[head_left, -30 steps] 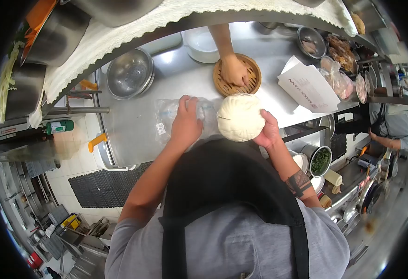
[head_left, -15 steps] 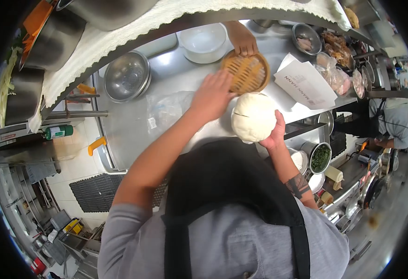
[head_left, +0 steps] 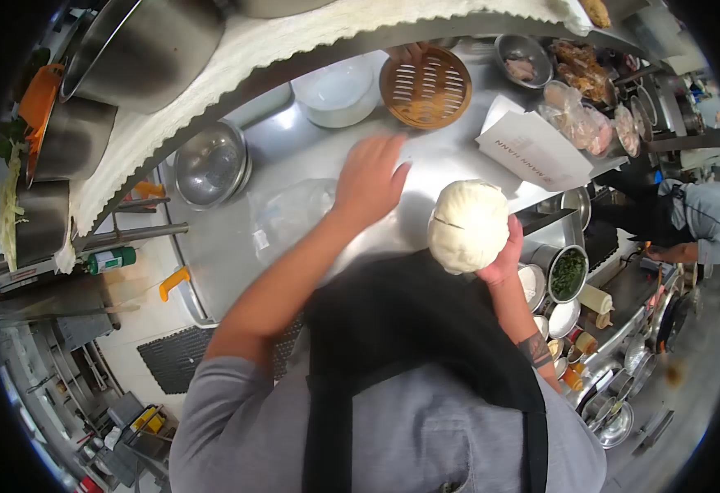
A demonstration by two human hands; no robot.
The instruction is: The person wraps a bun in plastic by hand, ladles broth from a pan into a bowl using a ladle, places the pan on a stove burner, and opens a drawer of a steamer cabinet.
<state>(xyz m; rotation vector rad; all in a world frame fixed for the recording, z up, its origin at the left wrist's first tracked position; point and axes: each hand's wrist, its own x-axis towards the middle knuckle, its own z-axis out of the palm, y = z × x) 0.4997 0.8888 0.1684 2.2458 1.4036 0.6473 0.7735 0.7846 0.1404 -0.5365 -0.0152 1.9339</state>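
A round white bun-like ball (head_left: 468,226) with a dark line across its top rests in my right hand (head_left: 508,253), whose fingers are mostly hidden under it. My left hand (head_left: 370,182) is over the steel table with its fingers and thumb apart, holding nothing. Below and left of it lies a clear plastic bag (head_left: 292,215). Beyond my hands, a round slatted bamboo steamer (head_left: 425,89) stands near the far edge, touched at its rim by another person's hand (head_left: 409,52).
White bowls (head_left: 337,90) and steel bowls (head_left: 209,164) stand on the steel table (head_left: 294,148). A printed white paper (head_left: 534,150) lies at the right, near bagged food (head_left: 577,123). A shelf edge (head_left: 294,51) crosses above. Another person (head_left: 688,215) stands at the far right.
The other person's hand and the steamer have moved away to the far edge. My left hand has come off the steamer and drawn back. My right hand has shifted right with the ball.
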